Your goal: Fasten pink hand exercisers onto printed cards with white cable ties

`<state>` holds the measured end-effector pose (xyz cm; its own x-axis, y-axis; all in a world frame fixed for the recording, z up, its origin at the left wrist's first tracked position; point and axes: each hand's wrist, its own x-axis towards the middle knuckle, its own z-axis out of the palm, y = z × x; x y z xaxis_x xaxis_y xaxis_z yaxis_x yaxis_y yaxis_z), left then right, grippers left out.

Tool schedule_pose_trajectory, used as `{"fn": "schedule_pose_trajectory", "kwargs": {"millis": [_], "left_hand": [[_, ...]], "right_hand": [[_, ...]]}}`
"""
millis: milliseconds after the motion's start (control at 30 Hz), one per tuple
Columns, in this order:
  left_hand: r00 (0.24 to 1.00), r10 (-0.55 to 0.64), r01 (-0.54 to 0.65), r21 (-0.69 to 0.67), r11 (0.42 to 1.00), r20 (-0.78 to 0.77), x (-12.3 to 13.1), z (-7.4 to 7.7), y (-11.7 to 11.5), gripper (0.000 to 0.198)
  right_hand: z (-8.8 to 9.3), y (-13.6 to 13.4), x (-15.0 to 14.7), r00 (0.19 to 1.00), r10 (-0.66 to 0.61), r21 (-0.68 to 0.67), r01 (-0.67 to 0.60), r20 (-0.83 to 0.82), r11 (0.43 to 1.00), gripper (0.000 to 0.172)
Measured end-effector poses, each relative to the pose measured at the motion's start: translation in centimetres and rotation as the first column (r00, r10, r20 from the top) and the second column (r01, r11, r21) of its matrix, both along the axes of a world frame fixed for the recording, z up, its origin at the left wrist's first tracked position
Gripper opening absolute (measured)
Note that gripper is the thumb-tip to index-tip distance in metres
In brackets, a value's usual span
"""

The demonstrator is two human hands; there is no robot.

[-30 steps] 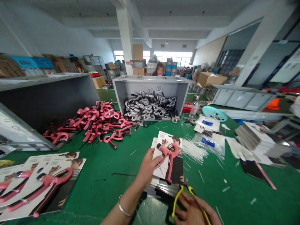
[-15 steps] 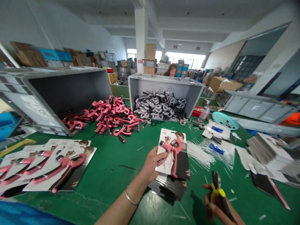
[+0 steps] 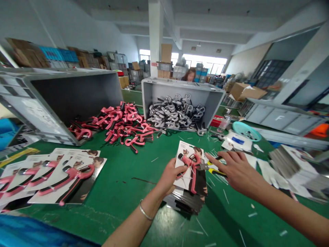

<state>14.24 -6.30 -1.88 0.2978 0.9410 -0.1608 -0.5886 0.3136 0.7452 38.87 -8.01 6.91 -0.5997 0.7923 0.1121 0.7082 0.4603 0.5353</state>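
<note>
Head view first: what has the left hand (image 3: pixel 169 177) got?

Its fingers are curled firmly around the edge of a glossy printed card (image 3: pixel 183 164). A pink hand grip (image 3: pixel 192 168), with curved, rubbery-looking arms and a dark metal-toned head, sits against the card's face. The card stands tilted over a stack of dark-backed cards (image 3: pixel 183 201).

And the right hand (image 3: pixel 239 168)?

Wide open, fingers spread and stretched toward the card, gripping nothing. Just under its fingertips lie yellow-handled snips (image 3: pixel 216 168), their metal nose pointing at the card. Whether they touch the hand or the card, I can't tell.

What's around them?

A green table mat (image 3: pixel 123 219) is scattered with thin white plastic offcuts (image 3: pixel 228 195). On the left, finished cards with pink grips (image 3: pixel 61 178) overlap like shingles. Beyond them sprawls a tangled pile of loose pink grips (image 3: pixel 120 127), beside a grey plastic crate (image 3: pixel 181 85) heaped with curved grey-and-black grip parts (image 3: pixel 176 113). A round teal plastic dish (image 3: pixel 246 131) sits off to the right.

Anyone else?

One person (image 3: pixel 190 76) stands behind the crate, hands out of sight.
</note>
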Motion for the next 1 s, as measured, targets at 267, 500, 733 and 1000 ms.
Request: {"fn": "schedule_pose_trajectory", "kwargs": {"millis": [267, 500, 733, 1000], "left_hand": [[1.0, -0.017, 0.017, 0.001, 1.0, 0.012, -0.1, 0.0, 0.1, 0.042], [1.0, 0.0, 0.0, -0.012, 1.0, -0.006, -0.1, 0.3, 0.0, 0.045], [1.0, -0.001, 0.001, -0.029, 1.0, -0.001, 0.1, 0.0, 0.3, 0.043], [1.0, 0.007, -0.007, 0.002, 1.0, -0.022, 0.1, -0.1, 0.1, 0.04]], "right_hand": [[1.0, 1.7, 0.0, 0.99, 0.121, -0.03, -0.119, 0.07, 0.992, 0.092], [0.9, 2.5, -1.2, 0.981, 0.173, -0.041, -0.17, 0.089, 0.985, 0.087], [-0.5, 3.3, 0.1, 0.982, 0.186, -0.181, -0.179, 0.023, 0.967, 0.079], [1.8, 4.1, 0.1, 0.951, 0.277, -0.117, -0.262, 0.138, 0.958, 0.078]]}}
